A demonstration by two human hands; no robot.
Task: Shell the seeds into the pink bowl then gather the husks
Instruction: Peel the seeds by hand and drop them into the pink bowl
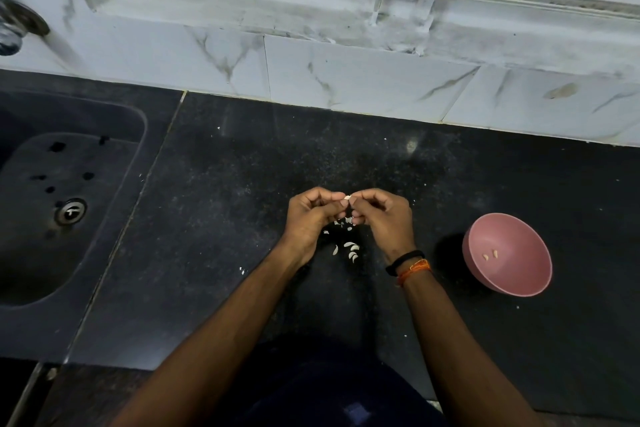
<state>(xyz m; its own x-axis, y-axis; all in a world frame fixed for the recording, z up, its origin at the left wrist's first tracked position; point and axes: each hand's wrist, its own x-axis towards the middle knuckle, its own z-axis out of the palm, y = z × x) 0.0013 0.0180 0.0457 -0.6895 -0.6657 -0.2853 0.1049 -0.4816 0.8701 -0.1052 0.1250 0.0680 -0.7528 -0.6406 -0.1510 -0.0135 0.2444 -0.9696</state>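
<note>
Both hands pinch one seed (347, 198): left hand (308, 215) and right hand (384, 218) meet fingertip to fingertip. It lies roughly crosswise between them (which end is the tip is too small to tell). A slip could drop the kernel among the husks (348, 246) below, well short of the pink bowl (540, 274) off right.

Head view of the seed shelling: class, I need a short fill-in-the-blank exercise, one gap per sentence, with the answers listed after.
1. Both hands pinch one seed above the ____ countertop.
2. The pink bowl holds ____ kernels.
3. The bowl stands on the person's ____ side.
4. The wristbands are on the ____ wrist.

Answers: black; two; right; right
</note>
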